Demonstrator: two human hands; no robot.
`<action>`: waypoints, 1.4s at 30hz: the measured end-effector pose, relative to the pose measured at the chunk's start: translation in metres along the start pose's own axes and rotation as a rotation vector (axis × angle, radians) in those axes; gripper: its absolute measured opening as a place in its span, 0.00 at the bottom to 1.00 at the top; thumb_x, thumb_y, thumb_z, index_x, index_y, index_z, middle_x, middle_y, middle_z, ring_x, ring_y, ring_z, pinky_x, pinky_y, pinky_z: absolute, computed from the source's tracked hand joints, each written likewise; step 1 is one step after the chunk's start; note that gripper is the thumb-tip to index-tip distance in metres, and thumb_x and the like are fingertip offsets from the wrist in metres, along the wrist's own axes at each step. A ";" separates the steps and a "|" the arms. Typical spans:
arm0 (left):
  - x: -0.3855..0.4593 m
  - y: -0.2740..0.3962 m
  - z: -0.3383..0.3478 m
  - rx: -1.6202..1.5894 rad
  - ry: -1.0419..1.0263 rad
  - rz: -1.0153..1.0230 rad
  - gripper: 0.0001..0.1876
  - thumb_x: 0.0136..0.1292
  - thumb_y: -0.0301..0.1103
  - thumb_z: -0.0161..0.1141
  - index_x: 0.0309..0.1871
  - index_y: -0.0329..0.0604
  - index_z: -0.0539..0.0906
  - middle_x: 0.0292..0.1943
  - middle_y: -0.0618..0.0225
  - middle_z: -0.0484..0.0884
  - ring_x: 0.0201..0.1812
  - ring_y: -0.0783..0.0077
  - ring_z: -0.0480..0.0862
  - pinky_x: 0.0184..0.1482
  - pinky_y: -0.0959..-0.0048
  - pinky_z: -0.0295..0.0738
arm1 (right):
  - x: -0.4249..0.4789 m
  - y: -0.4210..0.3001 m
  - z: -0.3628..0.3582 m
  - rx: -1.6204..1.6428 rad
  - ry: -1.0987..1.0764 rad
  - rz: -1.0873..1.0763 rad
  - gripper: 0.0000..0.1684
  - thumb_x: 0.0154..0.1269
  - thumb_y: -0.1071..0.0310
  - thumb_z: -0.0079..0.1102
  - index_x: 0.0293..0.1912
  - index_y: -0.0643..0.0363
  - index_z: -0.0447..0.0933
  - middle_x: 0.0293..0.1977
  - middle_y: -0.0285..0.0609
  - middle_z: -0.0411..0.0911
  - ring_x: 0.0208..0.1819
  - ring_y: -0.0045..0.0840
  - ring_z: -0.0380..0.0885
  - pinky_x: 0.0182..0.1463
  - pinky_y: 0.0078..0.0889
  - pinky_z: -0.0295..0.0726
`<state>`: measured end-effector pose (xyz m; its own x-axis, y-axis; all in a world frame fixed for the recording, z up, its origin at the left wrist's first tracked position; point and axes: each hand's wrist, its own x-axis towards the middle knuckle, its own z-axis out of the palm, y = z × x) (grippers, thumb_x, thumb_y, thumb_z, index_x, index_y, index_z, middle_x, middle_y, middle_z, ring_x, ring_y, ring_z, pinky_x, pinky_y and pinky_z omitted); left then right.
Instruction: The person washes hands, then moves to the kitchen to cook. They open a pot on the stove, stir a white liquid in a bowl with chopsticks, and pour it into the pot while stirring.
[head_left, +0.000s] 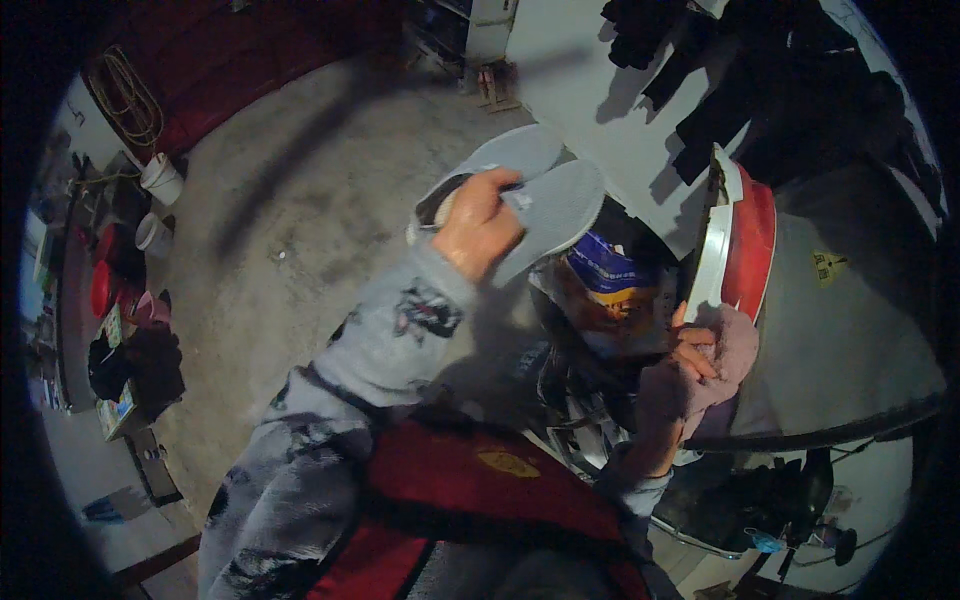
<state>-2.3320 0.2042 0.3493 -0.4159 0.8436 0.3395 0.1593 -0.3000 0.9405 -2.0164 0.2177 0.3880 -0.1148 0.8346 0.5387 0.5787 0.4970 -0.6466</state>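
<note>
My left hand (484, 225) grips a pair of light grey slip-on shoes (559, 202) together, its fingers closed over them. They are held up above the concrete floor, toes pointing to the upper right. On the right, my right hand (694, 356) has its fingers closed on a soft pink cloth item (735, 345). This cloth touches the lower end of a red and white panel (739, 232); how the panel is supported cannot be told. Between my hands, lower down, sits a blue and yellow printed plastic package (607, 274) among dark bags.
A large grey curved surface (847, 337) with a yellow warning sticker spans the right. Dark garments (757, 82) hang along the white wall. White buckets (161, 180), a red tub (103, 289) and a coiled rope (127, 97) line the left. Concrete floor (247, 202) lies between.
</note>
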 end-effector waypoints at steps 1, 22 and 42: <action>0.002 0.010 0.017 0.274 0.000 0.116 0.16 0.58 0.20 0.53 0.51 0.32 0.73 0.44 0.55 0.79 0.47 0.60 0.78 0.52 0.69 0.73 | 0.005 -0.003 -0.007 -0.026 -0.001 -0.021 0.18 0.49 0.52 0.58 0.29 0.58 0.75 0.23 0.51 0.72 0.29 0.45 0.74 0.33 0.41 0.71; -0.031 -0.066 0.019 -1.312 0.352 -0.661 0.11 0.65 0.26 0.48 0.48 0.32 0.73 0.47 0.50 0.79 0.48 0.57 0.81 0.52 0.63 0.78 | -0.005 0.000 0.067 0.099 -0.576 0.033 0.16 0.49 0.55 0.59 0.29 0.59 0.78 0.22 0.47 0.73 0.24 0.42 0.72 0.26 0.39 0.70; -0.286 0.245 -0.182 -0.762 -0.167 0.492 0.07 0.59 0.29 0.58 0.38 0.37 0.79 0.32 0.69 0.80 0.34 0.77 0.79 0.39 0.79 0.74 | -0.241 -0.187 0.260 0.613 -1.471 0.132 0.16 0.52 0.56 0.59 0.35 0.60 0.76 0.28 0.46 0.74 0.29 0.36 0.73 0.30 0.35 0.72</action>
<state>-2.3372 -0.1921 0.4838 -0.3133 0.5788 0.7529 -0.3734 -0.8040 0.4627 -2.3065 -0.0146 0.2390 -0.9450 0.1891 -0.2668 0.2917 0.1191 -0.9491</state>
